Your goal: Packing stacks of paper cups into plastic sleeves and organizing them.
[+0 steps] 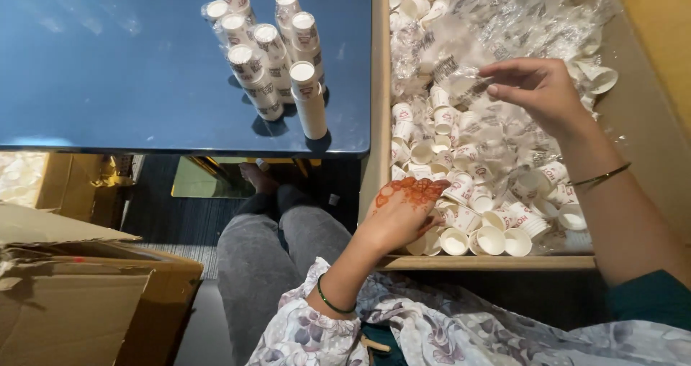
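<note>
The left hand (403, 211) is closing on small paper cups (475, 208) lying at its three o'clock; the right hand (536, 89) is pinching clear plastic wrap (461, 78) at its nine o'clock.

Brown corrugated cardboard box (86, 294), flaps open, on floor below blue desk's near-left corner. Crumpled clear plastic wrappers (504, 20) fill far end of shallow wooden tray (379, 121) at desk's right edge. No screens or signs.
</note>
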